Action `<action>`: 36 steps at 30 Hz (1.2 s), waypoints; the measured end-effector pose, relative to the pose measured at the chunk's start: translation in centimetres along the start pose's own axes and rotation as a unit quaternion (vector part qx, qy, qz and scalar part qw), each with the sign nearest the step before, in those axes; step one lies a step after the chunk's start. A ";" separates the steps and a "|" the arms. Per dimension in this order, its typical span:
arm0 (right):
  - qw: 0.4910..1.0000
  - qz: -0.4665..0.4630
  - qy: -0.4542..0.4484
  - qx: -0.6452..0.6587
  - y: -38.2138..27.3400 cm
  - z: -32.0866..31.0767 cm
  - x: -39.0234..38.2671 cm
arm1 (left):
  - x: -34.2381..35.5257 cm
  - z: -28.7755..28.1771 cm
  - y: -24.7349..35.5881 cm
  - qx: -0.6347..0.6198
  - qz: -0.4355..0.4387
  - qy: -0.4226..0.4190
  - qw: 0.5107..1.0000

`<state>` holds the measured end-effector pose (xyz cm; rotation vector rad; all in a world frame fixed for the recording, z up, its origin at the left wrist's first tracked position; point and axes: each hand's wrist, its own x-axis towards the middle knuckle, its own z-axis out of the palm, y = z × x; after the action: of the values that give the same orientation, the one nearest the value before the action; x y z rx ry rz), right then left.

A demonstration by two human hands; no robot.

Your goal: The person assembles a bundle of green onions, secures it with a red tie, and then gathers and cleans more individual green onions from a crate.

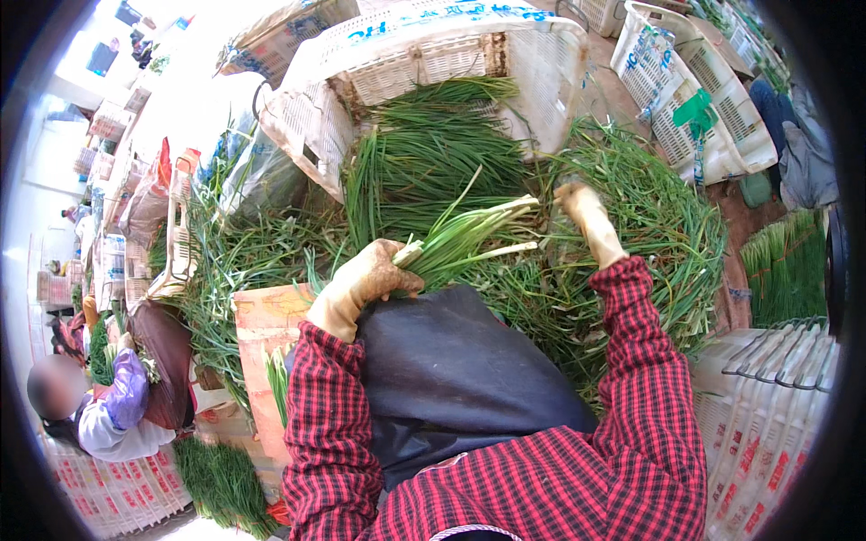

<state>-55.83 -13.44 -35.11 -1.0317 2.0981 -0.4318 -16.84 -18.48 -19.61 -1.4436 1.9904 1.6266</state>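
My left hand (365,279), in a soiled cream glove, is closed round a small bunch of garlic chives (469,230) above my lap. The pale stem ends of the bunch point up and to the right. My right hand (588,216), gloved alike, hovers past those stem ends over loose leaves, apart from the bunch. Its fingers are blurred, so their pose is unclear. In front of me a white plastic crate (433,59) lies tipped towards me, with a thick heap of garlic chives (433,149) spilling from it. A dark apron (460,361) covers my lap.
Loose trimmings (645,234) are piled to the right and left. An orange-pink board (262,343) stands by my left arm. White crates (699,81) stand far right, and stacked crates (767,424) near right. At left, another person (117,401) sits holding greens. Bundled chives (785,266) stand at right.
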 end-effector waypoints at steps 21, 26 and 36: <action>0.501 -0.268 -0.114 0.815 -3.9 -5.3 -1.6 | -0.4 0.3 0.4 0.036 0.017 0.061 0.997; 0.986 -0.027 0.124 -0.107 1.3 0.1 -5.7 | 0.7 0.9 -1.5 0.188 0.134 0.343 0.910; 0.665 -0.153 -0.119 0.721 -18.2 3.7 -11.4 | 1.1 1.0 -0.7 0.443 0.121 0.384 0.801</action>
<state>-38.79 -15.71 -21.71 -0.3319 0.7330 -1.6437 -17.31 -18.19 -21.21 -1.5296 2.8135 -0.1081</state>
